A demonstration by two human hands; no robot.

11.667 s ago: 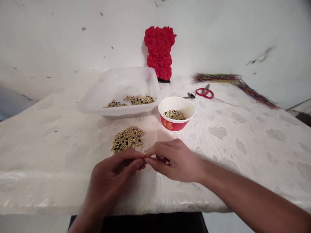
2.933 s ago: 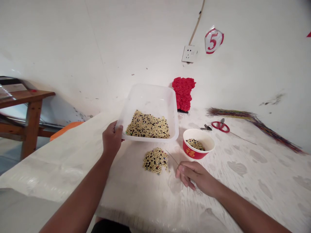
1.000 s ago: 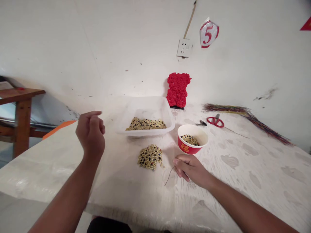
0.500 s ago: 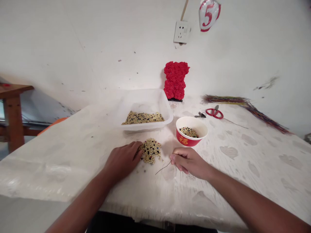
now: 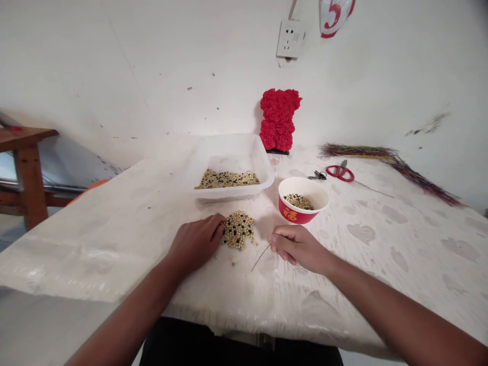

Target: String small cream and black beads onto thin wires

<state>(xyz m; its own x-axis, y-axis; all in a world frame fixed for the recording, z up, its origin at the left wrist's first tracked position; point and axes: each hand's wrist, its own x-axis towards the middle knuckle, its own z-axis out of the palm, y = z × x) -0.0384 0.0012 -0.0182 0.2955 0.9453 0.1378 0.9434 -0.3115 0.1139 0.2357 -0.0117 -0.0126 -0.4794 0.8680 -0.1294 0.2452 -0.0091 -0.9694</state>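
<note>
A loose pile of small beads, mostly cream with some black and a few coloured ones, lies on the covered table. At its left edge is my left hand, fingers curled in and the thumb close to the beads. What those fingertips hold, if anything, is hidden. To the right of the pile, my right hand pinches a thin dark wire, whose free end slants down to the left. Just beyond this hand stands a red and white paper bowl with similar beads inside.
Behind the pile sits a white plastic tub part-filled with beads. A red rose figure stands by the wall. Red-handled scissors, keys and a bundle of coloured wires lie at the back right.
My left hand has drawn back from over the beads to the pile's left edge, its fingers more curled. My right hand still pinches the wire. The view has tilted down slightly.
</note>
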